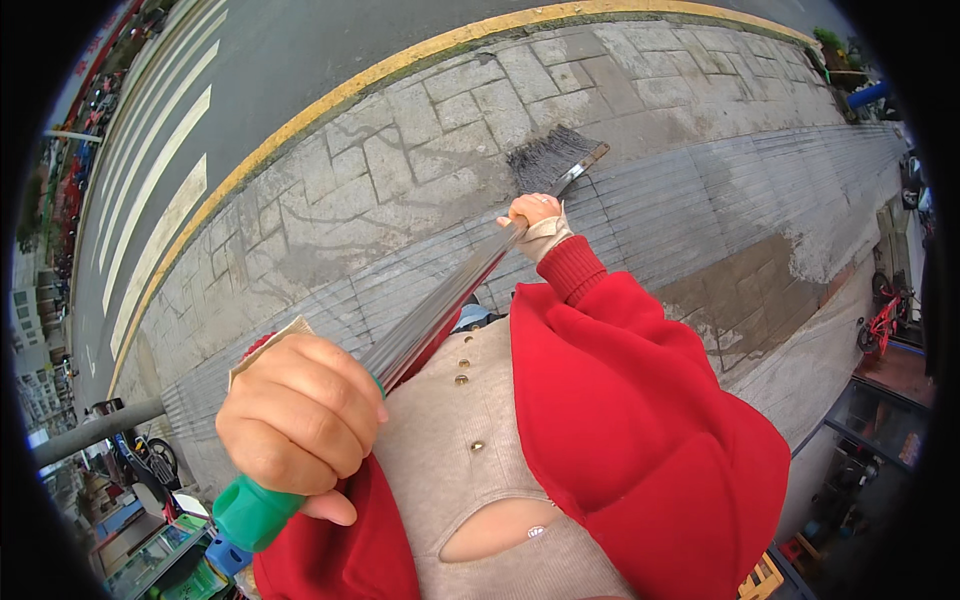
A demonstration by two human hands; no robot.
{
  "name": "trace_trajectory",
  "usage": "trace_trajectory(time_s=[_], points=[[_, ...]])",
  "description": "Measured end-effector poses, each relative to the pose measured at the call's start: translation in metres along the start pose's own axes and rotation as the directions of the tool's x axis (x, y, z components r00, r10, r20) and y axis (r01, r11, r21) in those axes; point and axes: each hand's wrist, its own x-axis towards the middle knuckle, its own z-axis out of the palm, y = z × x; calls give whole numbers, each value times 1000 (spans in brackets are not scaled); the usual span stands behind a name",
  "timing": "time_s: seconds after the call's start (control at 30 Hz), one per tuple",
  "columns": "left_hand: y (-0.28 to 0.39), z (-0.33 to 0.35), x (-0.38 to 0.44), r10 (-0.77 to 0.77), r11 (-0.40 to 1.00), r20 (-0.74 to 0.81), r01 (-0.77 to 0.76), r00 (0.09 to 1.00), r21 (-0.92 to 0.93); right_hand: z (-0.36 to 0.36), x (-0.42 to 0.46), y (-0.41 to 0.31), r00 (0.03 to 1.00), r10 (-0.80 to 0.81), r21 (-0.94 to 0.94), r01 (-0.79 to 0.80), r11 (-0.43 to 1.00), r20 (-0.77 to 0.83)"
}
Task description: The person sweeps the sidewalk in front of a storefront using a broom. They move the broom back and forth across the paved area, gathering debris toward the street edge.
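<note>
A long-handled broom with dark grey bristles runs diagonally from lower left to upper centre. My left hand is closed around the top of its handle, with the green plastic grip end sticking out below the fist. Farther down the metal shaft, my right hand holds the pole near the broom head. The bristles are over the paving slabs, pointing toward the road side; whether they touch the ground is hard to tell. Red sleeves cover both arms.
Stone paving and a ribbed grey strip lie ahead. A yellow kerb line borders the road with its crosswalk. A grey pole and a parked motorbike stand at left, a red bicycle at right.
</note>
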Motion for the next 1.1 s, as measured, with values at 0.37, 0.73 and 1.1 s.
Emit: trace_trajectory(time_s=[0.37, 0.73, 1.1], points=[[-41, -136, -74, 3, 942, -369, -127, 930, -312, -6, -17, -23, 961, 236, -20, -236, 972, 140], [-234, -169, -52, -600, 769, -545, 235, 585, -595, 79, 22, 104, 545, 740, -356, -651, 670, 395], [-267, -319, 39, -359, 931, -381, 356, 852, -79, 200, 306, 199, 834, 444, 3, -471, 882, 328]])
